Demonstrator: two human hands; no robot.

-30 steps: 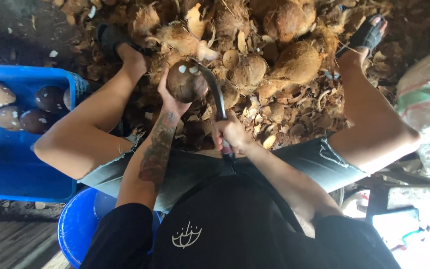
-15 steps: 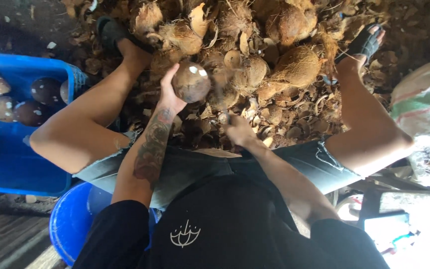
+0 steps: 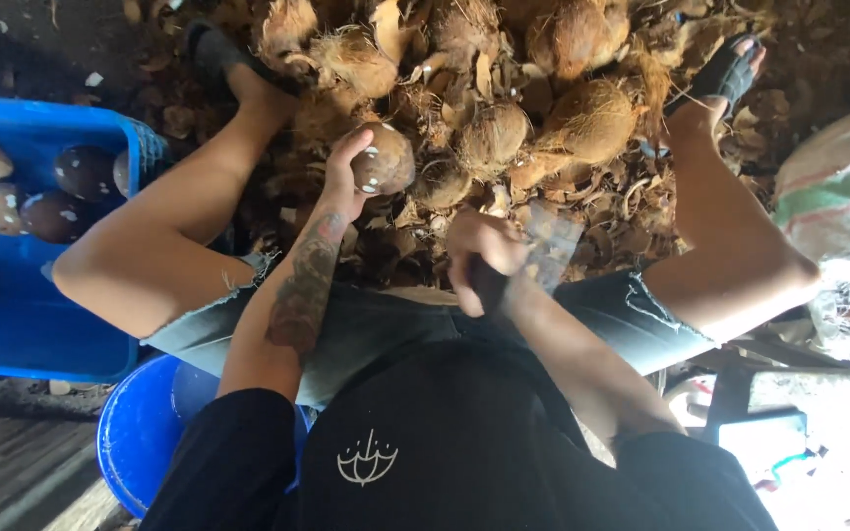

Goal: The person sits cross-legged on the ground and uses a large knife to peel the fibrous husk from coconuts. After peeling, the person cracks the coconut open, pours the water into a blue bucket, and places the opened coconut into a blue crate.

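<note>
Husking coconuts, seated over husk pile (image 3: 543,108).
Left hand (image 3: 346,172) grips coconut (image 3: 382,159); right hand (image 3: 484,258) clenched on blurred blade (image 3: 551,241).

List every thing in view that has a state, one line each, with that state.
Left hand: raised, fingers gripping the husked coconut.
Husked coconut: held up, brown shell with white nicks.
Right hand: closed on a blade handle.
Blade: motion-blurred, apart from the coconut.
Blue crate: holding several husked coconuts.
Unhusked coconuts: piled among loose husk pieces.
Blue bucket: partly hidden behind the person.
</note>
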